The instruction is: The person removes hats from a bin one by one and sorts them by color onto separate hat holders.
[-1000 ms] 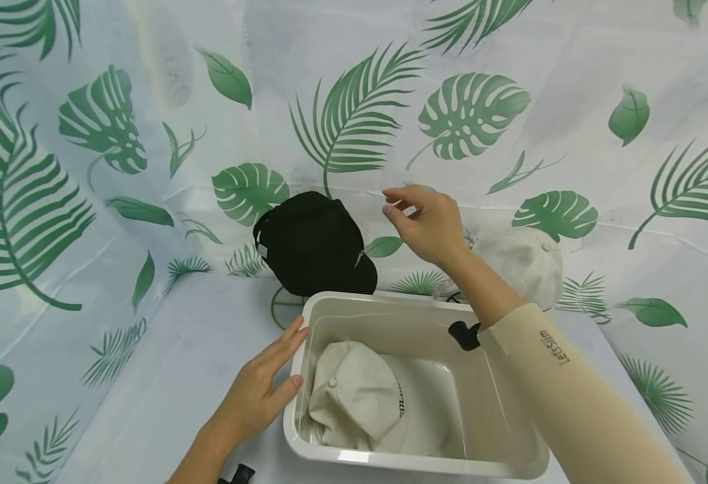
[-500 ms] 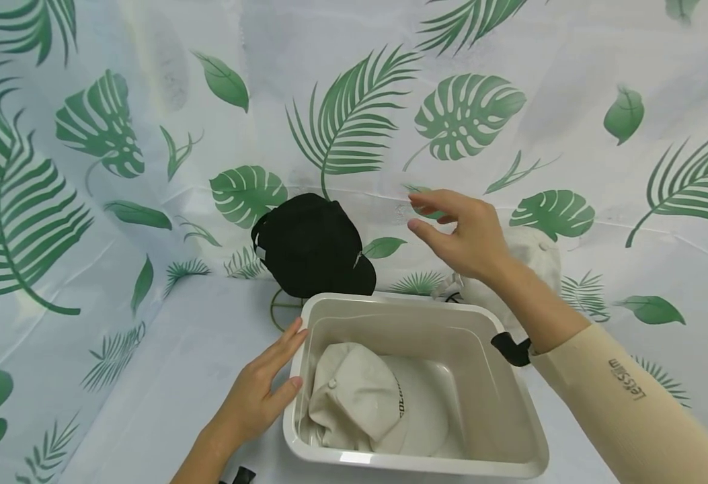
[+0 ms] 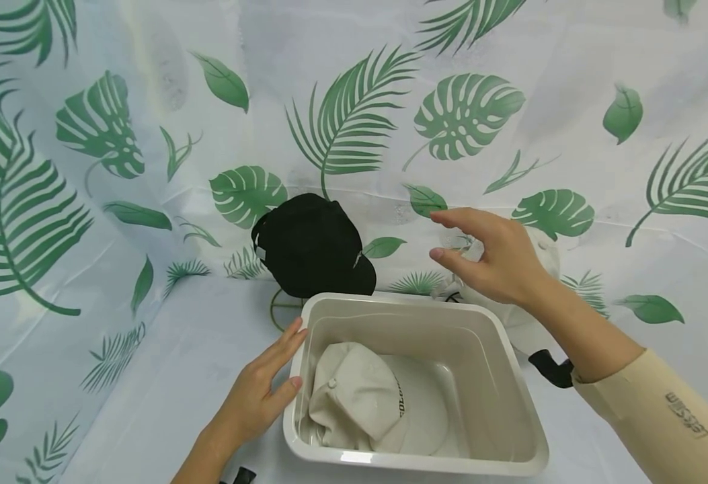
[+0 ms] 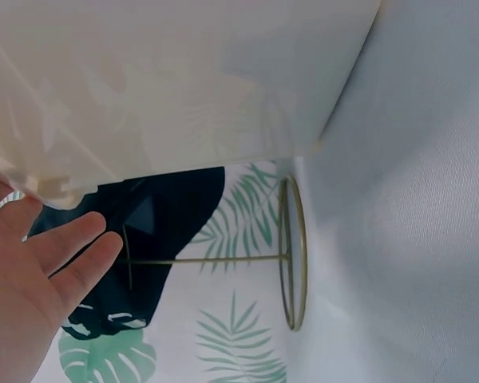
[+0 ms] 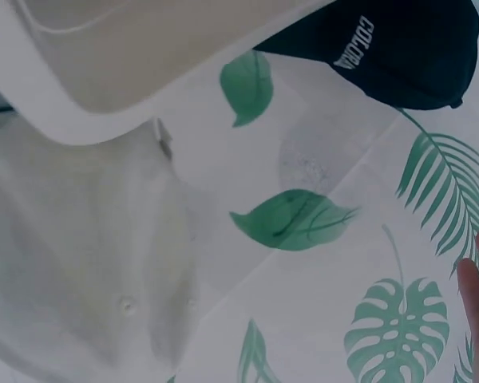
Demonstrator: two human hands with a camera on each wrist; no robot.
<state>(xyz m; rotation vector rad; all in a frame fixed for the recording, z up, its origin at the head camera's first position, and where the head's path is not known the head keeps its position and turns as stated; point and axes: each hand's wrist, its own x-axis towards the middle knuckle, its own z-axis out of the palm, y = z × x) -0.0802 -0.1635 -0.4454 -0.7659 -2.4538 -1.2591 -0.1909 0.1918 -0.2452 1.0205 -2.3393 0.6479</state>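
My left hand rests with extended fingers on the left rim of a beige plastic bin. Inside the bin, toward its left end, lies an off-white baseball cap with dark lettering. My right hand is raised beyond the bin's far right corner, thumb and fingers apart, holding nothing. It partly hides a second off-white cap, which fills the left of the right wrist view. Behind the bin a black baseball cap sits on a gold wire stand.
Behind everything hangs a white backdrop printed with green leaves. A pale cloth-covered table carries the bin and the stands. Small black fittings are worn at the wrists.
My right hand has moved right and slightly down, from beside the black cap to in front of the off-white cap at the back. The left hand has stayed on the rim.
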